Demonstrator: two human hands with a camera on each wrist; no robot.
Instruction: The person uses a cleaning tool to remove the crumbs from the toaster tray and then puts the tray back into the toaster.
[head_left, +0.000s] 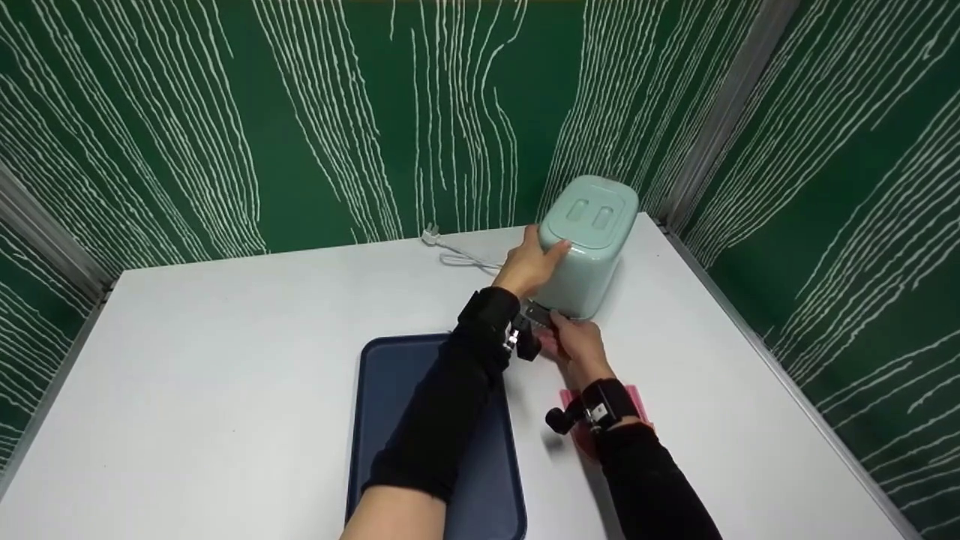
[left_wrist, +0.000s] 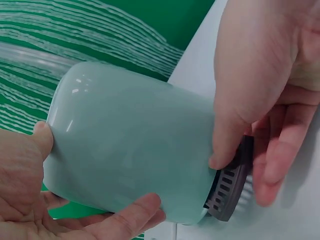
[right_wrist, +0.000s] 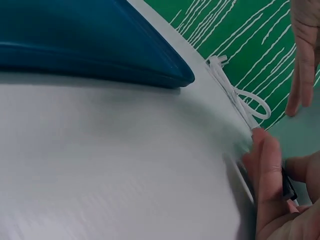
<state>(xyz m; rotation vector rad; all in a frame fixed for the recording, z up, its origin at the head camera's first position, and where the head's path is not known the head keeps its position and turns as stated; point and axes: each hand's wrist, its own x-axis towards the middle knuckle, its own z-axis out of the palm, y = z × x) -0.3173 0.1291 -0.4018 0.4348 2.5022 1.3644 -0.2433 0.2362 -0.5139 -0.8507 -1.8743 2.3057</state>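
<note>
A mint-green rounded appliance (head_left: 583, 274) stands at the back right of the white table, two shallow recesses in its top. My left hand (head_left: 529, 264) grips its near left side, the thumb at the top edge and the fingers spread along the body (left_wrist: 132, 135). Low at the front, a dark grey slotted piece (left_wrist: 229, 194) juts out from the appliance's bottom end. My right hand (head_left: 579, 343) pinches this piece between thumb and fingers. In the right wrist view, the right fingers (right_wrist: 270, 175) hide most of it.
A white cord with a plug (head_left: 430, 235) lies behind the appliance by the green wall. The dark blue tray (head_left: 397, 390) lies under my left forearm. Something pink (head_left: 636, 397) is partly hidden beneath my right wrist. Another green wall (head_left: 847, 262) rises at the right.
</note>
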